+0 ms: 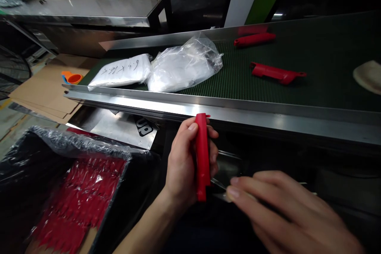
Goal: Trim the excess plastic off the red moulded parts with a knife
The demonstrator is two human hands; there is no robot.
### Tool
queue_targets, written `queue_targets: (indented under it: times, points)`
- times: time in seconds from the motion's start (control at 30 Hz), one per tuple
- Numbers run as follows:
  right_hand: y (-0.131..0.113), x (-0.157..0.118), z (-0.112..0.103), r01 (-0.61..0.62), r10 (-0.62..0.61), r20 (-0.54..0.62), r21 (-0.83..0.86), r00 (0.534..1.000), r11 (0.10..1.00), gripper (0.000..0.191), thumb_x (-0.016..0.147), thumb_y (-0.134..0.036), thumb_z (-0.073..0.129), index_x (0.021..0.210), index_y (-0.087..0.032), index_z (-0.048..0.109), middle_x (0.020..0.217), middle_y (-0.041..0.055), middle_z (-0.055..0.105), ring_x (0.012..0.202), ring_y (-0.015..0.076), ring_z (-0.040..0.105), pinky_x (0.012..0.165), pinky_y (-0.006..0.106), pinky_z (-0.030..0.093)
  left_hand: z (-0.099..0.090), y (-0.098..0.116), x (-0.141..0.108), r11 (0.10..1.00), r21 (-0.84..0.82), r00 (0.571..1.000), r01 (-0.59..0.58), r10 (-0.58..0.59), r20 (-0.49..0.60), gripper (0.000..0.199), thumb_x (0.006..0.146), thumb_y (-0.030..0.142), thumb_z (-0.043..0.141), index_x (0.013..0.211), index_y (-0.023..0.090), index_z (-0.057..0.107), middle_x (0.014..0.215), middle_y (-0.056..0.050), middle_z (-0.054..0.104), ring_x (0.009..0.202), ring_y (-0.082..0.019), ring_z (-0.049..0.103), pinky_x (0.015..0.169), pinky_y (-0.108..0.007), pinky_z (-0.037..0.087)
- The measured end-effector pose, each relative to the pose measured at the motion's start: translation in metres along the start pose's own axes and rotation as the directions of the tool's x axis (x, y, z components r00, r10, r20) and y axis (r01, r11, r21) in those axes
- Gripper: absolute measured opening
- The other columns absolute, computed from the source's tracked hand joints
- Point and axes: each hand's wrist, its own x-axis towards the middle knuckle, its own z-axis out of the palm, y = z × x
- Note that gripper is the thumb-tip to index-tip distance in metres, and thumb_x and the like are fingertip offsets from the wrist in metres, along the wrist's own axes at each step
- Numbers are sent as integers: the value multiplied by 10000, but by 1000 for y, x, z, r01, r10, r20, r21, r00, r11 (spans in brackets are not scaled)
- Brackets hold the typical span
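My left hand (181, 162) is wrapped round a long red plastic part (202, 154), held upright in front of the conveyor's metal edge. To the right, my right hand (276, 206) is closed in a pinch on a small thin blade-like tool (222, 196), whose tip points at the lower end of the red part without visibly touching it. Motion blurs this hand, and its fingers hide most of the tool. Two more red parts, one (256, 39) near the far rail and one (276, 73) closer, lie on the green conveyor belt (235, 83).
Two bags of white material, one flat (122, 72) and one loose (184, 65), rest on the belt. A plastic-lined box (129, 158) of wrapped red parts stands lower left. Cardboard sheets (44, 87) and an orange cup (74, 79) are at the left. A pale object (369, 76) lies far right.
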Motion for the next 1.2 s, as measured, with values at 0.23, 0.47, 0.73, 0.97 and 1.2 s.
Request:
queue_targets:
  times: [0.23, 0.47, 0.73, 0.97, 1.2]
  points:
    - [4, 3, 11, -267, 279, -132, 105, 951, 958, 396, 924, -303, 625, 1301, -206, 553, 1125, 62, 645, 946, 173, 673, 759, 247, 599, 1, -10, -2, 998, 41, 999, 45, -45, -1, 241, 986, 398, 428, 969, 191, 550, 901, -33, 578, 502, -92, 440, 372, -169, 348]
    - [26, 40, 22, -472, 540, -87, 384, 837, 793, 412, 875, -396, 702, 1248, -289, 563, 1025, 1, 626, 811, 113, 643, 692, 202, 572, -4, -27, -23, 961, 205, 970, 187, -214, 117, 318, 975, 488, 444, 1035, 185, 523, 595, 4, 551, 432, -99, 450, 392, -154, 358]
    - [39, 34, 5, -373, 437, -110, 366, 893, 853, 364, 960, -155, 545, 1308, -262, 554, 1148, 18, 629, 1016, 127, 620, 854, 246, 533, 0, -27, -30, 910, 355, 964, 214, -256, 76, 279, 876, 375, 706, 996, 208, 517, 880, 2, 529, 525, -28, 401, 447, -138, 317]
    - [30, 10, 2, -175, 174, -165, 7, 971, 985, 503, 878, 39, 533, 1353, -125, 559, 1148, 141, 603, 996, 231, 566, 815, 421, 479, 3, -24, -23, 936, 267, 969, 228, -244, 27, 328, 890, 357, 700, 1072, 238, 454, 706, 44, 493, 486, -47, 402, 425, -121, 342]
    - [32, 12, 4, -133, 116, -166, -90, 979, 987, 460, 880, 14, 570, 1322, -113, 587, 1154, 144, 633, 981, 262, 572, 775, 429, 466, 5, -25, -25, 943, 240, 968, 230, -248, 47, 343, 887, 356, 705, 1073, 228, 446, 680, 41, 488, 492, -48, 389, 428, -111, 341]
